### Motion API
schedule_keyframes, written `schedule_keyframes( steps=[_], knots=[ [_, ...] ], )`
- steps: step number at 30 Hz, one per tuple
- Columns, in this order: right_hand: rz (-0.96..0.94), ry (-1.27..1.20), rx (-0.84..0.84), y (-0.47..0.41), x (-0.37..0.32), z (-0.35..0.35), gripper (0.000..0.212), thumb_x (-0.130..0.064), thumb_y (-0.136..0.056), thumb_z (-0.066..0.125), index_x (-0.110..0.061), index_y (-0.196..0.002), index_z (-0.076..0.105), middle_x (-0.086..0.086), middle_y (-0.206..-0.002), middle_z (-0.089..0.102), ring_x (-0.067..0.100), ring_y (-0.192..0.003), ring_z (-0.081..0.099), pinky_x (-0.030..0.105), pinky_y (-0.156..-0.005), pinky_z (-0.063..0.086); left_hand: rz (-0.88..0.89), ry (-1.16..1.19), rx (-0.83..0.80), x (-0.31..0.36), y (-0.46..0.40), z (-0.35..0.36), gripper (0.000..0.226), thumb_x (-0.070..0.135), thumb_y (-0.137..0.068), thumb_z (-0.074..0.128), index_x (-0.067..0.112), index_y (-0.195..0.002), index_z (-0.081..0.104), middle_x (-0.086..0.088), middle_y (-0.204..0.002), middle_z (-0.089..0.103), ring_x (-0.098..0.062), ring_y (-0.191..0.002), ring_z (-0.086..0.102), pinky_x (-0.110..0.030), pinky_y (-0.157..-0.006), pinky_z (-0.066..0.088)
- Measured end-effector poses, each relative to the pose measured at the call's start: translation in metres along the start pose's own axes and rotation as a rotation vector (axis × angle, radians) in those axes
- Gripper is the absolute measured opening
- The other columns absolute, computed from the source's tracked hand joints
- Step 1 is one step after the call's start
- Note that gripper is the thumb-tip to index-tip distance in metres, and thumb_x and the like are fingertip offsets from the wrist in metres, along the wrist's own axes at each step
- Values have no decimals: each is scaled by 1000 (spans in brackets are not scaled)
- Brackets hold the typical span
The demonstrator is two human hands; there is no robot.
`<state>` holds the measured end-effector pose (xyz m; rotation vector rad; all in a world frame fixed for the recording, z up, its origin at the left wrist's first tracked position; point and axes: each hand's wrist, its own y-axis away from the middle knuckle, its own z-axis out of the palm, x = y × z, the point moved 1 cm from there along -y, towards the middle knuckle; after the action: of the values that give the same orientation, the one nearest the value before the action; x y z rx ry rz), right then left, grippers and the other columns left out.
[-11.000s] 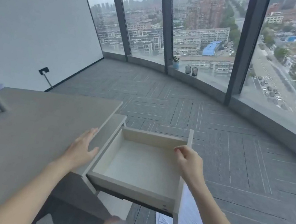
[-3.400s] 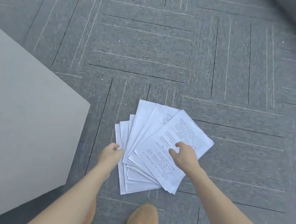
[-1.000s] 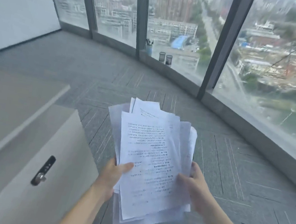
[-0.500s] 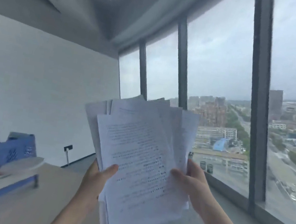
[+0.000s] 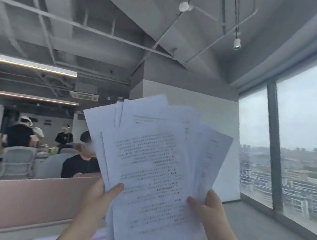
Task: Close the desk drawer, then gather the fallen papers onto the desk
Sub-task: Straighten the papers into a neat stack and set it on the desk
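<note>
A fanned stack of white printed papers (image 5: 153, 160) is held upright in front of me, well above desk height. My left hand (image 5: 100, 195) grips its lower left edge, thumb on the front sheet. My right hand (image 5: 209, 213) grips the lower right edge. A strip of the desk top (image 5: 10, 238) shows at the bottom left, below the papers. The desk drawer is out of view.
A pink desk partition (image 5: 16, 199) runs along the far side of the desk. Beyond it are grey office chairs (image 5: 16, 161) and several people. A white wall (image 5: 226, 172) stands behind the papers. Floor-to-ceiling windows (image 5: 304, 153) fill the right side.
The view has swung up and to the left, from the windows toward the office interior. The papers stay gripped in both hands and sit slightly more fanned out.
</note>
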<state>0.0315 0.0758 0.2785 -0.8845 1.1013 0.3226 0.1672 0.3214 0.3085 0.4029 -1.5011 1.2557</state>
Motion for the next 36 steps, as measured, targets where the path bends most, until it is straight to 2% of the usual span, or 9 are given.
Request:
schedule_keyframes(
  steps=[6, 12, 15, 17, 20, 23, 26, 31, 36],
  knots=[
    [96, -12, -124, -9, 85, 110, 34, -3, -85, 68, -11, -118, 64, 12, -117, 74, 33, -104, 71, 59, -93, 56, -26, -64, 191, -35, 7, -110, 23, 9, -90, 67, 21, -110, 70, 6, -104, 79, -15, -93, 75, -36, -79, 58],
    [215, -2, -168, 11, 163, 181, 24, 4, -90, 63, -6, -112, 64, 11, -110, 75, 33, -103, 71, 60, -94, 55, -139, -130, 302, -95, 21, -189, 29, 9, -90, 67, 19, -118, 67, 2, -114, 76, -20, -106, 72, -46, -93, 55],
    [257, 0, -182, 18, 198, 201, 26, 6, -91, 60, -12, -109, 66, 8, -109, 76, 30, -101, 71, 53, -91, 57, -175, -144, 345, -127, 22, -211, 27, 8, -90, 66, 17, -116, 67, 2, -112, 77, -18, -104, 73, -36, -84, 58],
    [278, 10, -182, 18, 220, 210, 26, 7, -91, 60, -13, -105, 66, 9, -106, 76, 28, -97, 72, 48, -85, 58, -200, -152, 361, -144, 22, -220, 27, 7, -91, 65, 18, -115, 67, 6, -110, 77, -13, -100, 73, -29, -78, 57],
    [299, 12, -222, 16, 243, 218, 24, 7, -91, 58, -14, -101, 65, -4, -90, 78, 18, -85, 72, 35, -70, 58, -233, -169, 363, -163, 18, -229, 30, 6, -92, 63, 18, -119, 65, 6, -113, 76, -13, -103, 72, -35, -87, 55],
    [314, 26, -274, 13, 253, 221, 30, 11, -90, 55, -15, -101, 65, -11, -85, 79, 16, -85, 73, 32, -73, 56, -245, -174, 369, -174, 15, -230, 29, 7, -91, 65, 17, -118, 65, 5, -111, 77, -14, -101, 73, -33, -82, 55],
    [320, 11, -324, 10, 255, 221, 34, 9, -88, 57, -18, -105, 70, -2, -98, 80, 18, -92, 76, 34, -75, 58, -278, -166, 374, -180, 14, -225, 23, 8, -89, 67, 19, -109, 69, 6, -102, 79, -13, -93, 75, -29, -74, 59],
    [312, -53, -385, 5, 249, 221, 28, 10, -91, 60, -9, -109, 71, 8, -103, 80, 29, -96, 76, 41, -78, 61, -352, -203, 405, -190, 15, -214, 20, 14, -83, 76, 22, -101, 70, 8, -91, 80, -14, -87, 76, -34, -74, 58],
    [251, -108, -438, -3, 223, 222, 34, -14, -88, 75, -11, -121, 68, 8, -114, 78, 30, -102, 75, 51, -88, 59, -338, -294, 316, -184, 17, -201, 22, 20, -84, 75, 27, -105, 71, 13, -97, 79, -7, -87, 76, -27, -71, 57]
  ],
)
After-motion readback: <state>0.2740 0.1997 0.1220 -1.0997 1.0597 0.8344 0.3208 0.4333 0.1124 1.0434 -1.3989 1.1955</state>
